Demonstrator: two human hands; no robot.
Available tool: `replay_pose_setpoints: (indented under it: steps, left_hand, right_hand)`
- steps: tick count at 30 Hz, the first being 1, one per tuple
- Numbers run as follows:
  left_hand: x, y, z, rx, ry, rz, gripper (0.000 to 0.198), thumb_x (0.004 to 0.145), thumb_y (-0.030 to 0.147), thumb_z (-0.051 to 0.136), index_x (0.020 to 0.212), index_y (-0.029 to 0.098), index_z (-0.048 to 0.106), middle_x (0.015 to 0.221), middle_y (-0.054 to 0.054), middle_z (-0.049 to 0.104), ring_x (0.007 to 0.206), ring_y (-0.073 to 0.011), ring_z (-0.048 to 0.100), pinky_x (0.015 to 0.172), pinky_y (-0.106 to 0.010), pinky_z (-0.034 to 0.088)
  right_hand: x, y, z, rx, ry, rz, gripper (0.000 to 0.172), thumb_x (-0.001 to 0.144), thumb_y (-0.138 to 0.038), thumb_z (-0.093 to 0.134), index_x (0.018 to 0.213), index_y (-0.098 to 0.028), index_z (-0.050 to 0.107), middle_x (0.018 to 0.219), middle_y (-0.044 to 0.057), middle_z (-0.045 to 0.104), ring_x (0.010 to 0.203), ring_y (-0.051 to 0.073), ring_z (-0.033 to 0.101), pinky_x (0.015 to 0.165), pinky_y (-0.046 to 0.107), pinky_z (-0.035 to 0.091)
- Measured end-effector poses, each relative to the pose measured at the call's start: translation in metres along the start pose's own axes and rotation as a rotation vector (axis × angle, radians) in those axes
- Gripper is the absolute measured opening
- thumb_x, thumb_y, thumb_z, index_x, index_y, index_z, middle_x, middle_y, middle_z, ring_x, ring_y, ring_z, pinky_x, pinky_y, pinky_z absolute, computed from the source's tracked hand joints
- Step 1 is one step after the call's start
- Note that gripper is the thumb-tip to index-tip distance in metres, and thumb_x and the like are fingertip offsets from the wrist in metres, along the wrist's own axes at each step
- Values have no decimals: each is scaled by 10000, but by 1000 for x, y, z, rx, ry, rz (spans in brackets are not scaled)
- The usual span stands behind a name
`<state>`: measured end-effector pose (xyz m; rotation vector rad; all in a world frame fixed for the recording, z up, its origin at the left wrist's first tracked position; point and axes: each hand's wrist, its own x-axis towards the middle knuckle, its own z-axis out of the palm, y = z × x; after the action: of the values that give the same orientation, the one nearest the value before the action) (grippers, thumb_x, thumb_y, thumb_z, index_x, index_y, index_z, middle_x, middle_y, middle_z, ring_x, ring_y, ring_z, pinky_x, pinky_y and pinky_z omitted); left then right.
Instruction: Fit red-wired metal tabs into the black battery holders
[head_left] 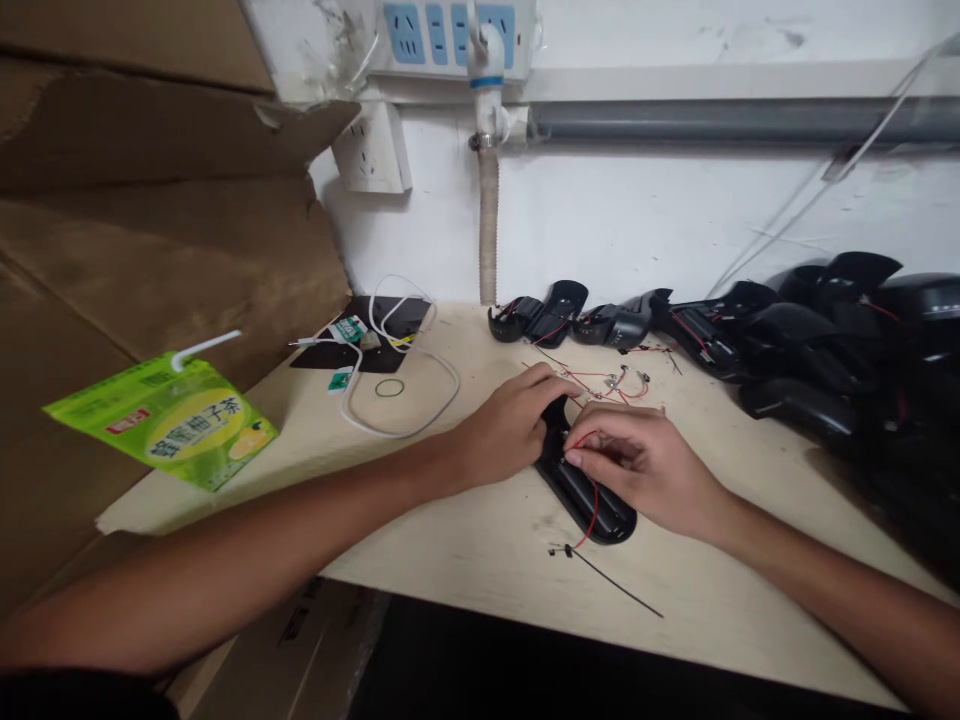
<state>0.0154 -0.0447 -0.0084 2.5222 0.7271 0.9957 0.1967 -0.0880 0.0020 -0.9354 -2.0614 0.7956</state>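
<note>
A black plastic housing (589, 495) lies slantwise on the table, its rounded end toward me. My left hand (514, 425) is closed around its far end, which the fingers partly cover. Over the middle of the housing, my right hand (649, 460) pinches a thin red wire (595, 510) between thumb and forefinger. That wire curves down to a small black connector piece (568, 550) beside the near end, from which a thin black wire (619, 586) runs across the tabletop. Just beyond my hands lie loose red wires with small metal parts (615, 383).
Black housings (795, 340) are heaped at the right, with others along the wall. A white cable (450, 385) and a green drink pouch (172, 420) with a straw are on the left. Cardboard (150, 230) walls the left side; a hose (488, 220) hangs behind.
</note>
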Motion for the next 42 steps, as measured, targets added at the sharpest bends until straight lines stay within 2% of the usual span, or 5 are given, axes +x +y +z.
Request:
replay_pose_setpoints:
  steps: [8, 15, 26, 32, 42]
  left_hand:
    - [-1, 8, 2, 71, -39, -17, 335, 793, -2, 377, 1036, 157, 543, 1012, -82, 558, 960, -185, 570, 863, -342, 502]
    - [0, 13, 2, 132, -80, 5, 283, 847, 47, 369, 1054, 112, 549, 1020, -115, 546, 927, -194, 575, 832, -329, 511]
    - [-2, 15, 2, 151, -47, -17, 328, 768, -18, 393, 1000, 147, 556, 991, -83, 561, 910, -181, 578, 828, -325, 518]
    - [-6, 19, 1, 155, 29, -25, 341, 742, -28, 363, 969, 159, 535, 995, -82, 573, 954, -190, 573, 860, -363, 524]
    - [1, 33, -3, 409, 145, 154, 493, 727, -45, 339, 1174, 130, 452, 952, -80, 581, 917, -191, 576, 783, -321, 550]
  right_hand:
    - [1, -3, -1, -197, -33, -246, 159, 843, -88, 525, 718, -170, 581, 649, 7, 563, 591, 112, 511, 535, 234, 414]
    - [0, -7, -1, -301, -81, -287, 224, 868, -99, 476, 720, -166, 631, 659, 26, 581, 597, 122, 513, 549, 245, 421]
    - [1, -7, 0, 94, -83, 189, 141, 758, -218, 607, 636, -177, 551, 571, -24, 490, 519, 105, 442, 472, 245, 336]
    - [6, -2, -4, 174, -17, 356, 371, 626, -251, 755, 801, -209, 431, 702, -66, 421, 567, 85, 376, 513, 236, 321]
    - [10, 0, -5, 399, -232, 340, 248, 710, -286, 665, 848, -212, 472, 779, 0, 497, 821, 206, 523, 815, 384, 425]
